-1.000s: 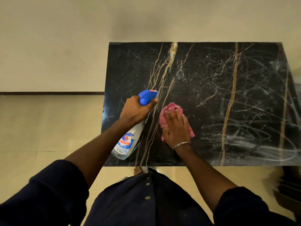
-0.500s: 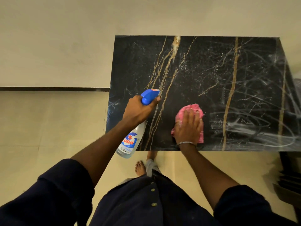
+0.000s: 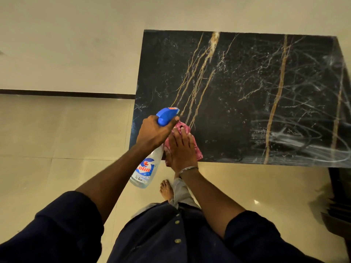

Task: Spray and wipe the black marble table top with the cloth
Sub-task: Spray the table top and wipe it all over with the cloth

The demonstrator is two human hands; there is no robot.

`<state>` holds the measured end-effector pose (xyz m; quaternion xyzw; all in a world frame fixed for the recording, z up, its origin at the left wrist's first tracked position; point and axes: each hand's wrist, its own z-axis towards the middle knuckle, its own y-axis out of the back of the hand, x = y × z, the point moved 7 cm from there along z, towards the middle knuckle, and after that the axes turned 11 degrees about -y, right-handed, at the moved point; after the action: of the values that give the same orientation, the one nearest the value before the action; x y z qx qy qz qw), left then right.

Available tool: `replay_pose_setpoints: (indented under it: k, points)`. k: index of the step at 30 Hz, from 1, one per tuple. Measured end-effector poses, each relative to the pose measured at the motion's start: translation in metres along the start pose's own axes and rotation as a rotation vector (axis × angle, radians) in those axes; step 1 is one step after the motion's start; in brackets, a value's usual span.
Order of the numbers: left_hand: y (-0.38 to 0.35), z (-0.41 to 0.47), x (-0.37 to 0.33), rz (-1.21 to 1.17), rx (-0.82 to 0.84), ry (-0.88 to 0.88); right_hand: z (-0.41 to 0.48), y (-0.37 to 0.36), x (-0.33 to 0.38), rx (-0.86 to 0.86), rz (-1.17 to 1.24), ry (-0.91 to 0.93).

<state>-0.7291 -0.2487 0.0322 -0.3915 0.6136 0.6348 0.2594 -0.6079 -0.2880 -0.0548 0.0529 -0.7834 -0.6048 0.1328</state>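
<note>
Fingers of the left hand wrap a blue-topped clear spray bottle; the right hand lies flat, fingers extended, on a crumpled pink cloth at the black gold-veined marble table top near edge.

Black tabletop carries gold and white veins, with pale streaks, perhaps wet smears, toward four o'clock. The cloth is pink. The spray bottle is clear with a blue trigger head and a red-and-blue label. The floor is cream.

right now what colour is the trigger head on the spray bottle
Bright blue, with a small red patch near the nozzle; the spray bottle shows only in the head view.
</note>
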Motion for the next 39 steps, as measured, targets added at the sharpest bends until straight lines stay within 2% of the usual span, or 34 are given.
replay_pose_setpoints:
  k: [2,4,10,13,18,20,25,29,32,39]
  points:
    - [-0.002,-0.002,-0.002,-0.020,0.013,-0.008,-0.009,0.001,-0.022,-0.015,-0.046,0.069]
    - [-0.006,-0.002,-0.006,-0.035,0.037,-0.030,-0.018,0.005,-0.054,-0.020,-0.052,0.042]
    - [-0.017,0.000,-0.028,-0.093,0.098,-0.086,-0.045,0.024,-0.171,-0.096,-0.071,-0.301]
    - [-0.018,0.001,-0.039,-0.092,0.108,-0.100,-0.048,0.029,-0.220,-0.090,-0.048,-0.413]
    - [-0.028,0.001,-0.054,-0.074,0.147,-0.126,-0.035,0.033,-0.224,-0.073,0.054,-0.578]
    - [-0.034,0.002,-0.057,-0.064,0.156,-0.116,-0.029,0.028,-0.199,-0.064,0.039,-0.505]
    - [-0.053,-0.001,-0.065,-0.036,0.187,-0.110,-0.022,0.031,-0.098,-0.019,-0.018,-0.114]
    - [-0.071,0.000,-0.077,-0.007,0.217,-0.094,-0.020,0.017,-0.114,0.004,-0.081,0.018]
    - [-0.086,0.003,-0.091,0.004,0.235,-0.106,-0.024,0.013,-0.166,0.054,-0.075,-0.036]
    - [-0.117,0.011,-0.115,-0.031,0.278,-0.084,-0.038,0.041,-0.305,-0.116,-0.011,-0.402]
